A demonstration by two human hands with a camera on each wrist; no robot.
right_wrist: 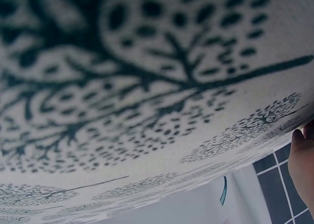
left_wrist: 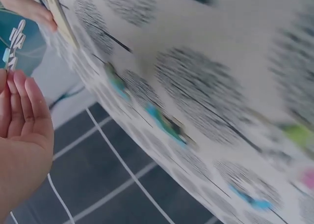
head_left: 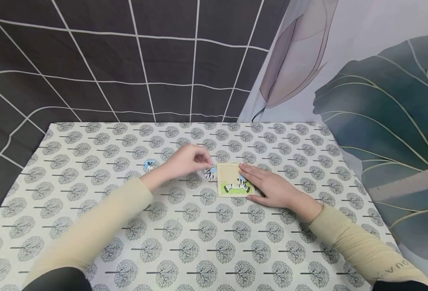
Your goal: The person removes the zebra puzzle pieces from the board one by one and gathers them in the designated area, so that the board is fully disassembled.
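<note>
My left hand (head_left: 190, 160) pinches a zebra-striped puzzle piece (head_left: 209, 174) with a bit of blue, just left of the puzzle board. In the left wrist view the same piece stands up from the fingertips of the left hand (left_wrist: 24, 121). The square wooden puzzle board (head_left: 228, 171) lies on the table; striped legs on green grass show in its lower part, and bare wood in its upper left. My right hand (head_left: 272, 186) rests along the board's right side with fingers extended, covering part of it. Only part of the right hand (right_wrist: 301, 170) shows in the right wrist view.
Another puzzle piece (head_left: 150, 165), blue with black and white, lies left of the left hand. Several blurred loose pieces (left_wrist: 167, 126) lie on the tree-print tablecloth (head_left: 206, 230) in the left wrist view. A dark grid curtain (head_left: 126, 60) hangs behind the table.
</note>
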